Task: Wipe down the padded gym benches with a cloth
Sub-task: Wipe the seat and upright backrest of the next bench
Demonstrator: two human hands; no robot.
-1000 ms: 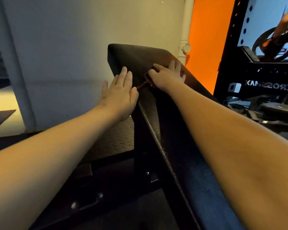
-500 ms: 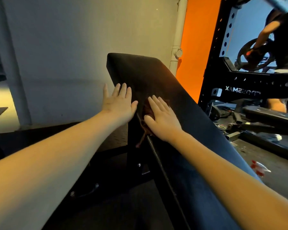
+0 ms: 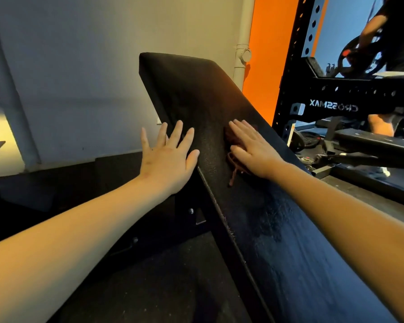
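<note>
Left hand flat, fingers spread and straight, nothing in it. Palm is braced on the left edge of the bench pad, fingertips lapping onto the top face. Cloth sits just right of it, about mid-width on the pad and mostly hidden: a dark reddish wad with frayed strands trailing toward the camera. Right hand lies on top of it, fingers straight and together, pressing it flat, not pinching. So the cloth is directly under the right palm; the left hand is near it but apart. Key relation: the pad is inclined, with its long axis running from near lower right up and away to the far top edge, and the right fingers point roughly along that axis. Bare pad shows both above and below the cloth. Likely next stroke runs lengthwise, right hand working, left only steadying. Rack stands off to the right, well apart.
</note>
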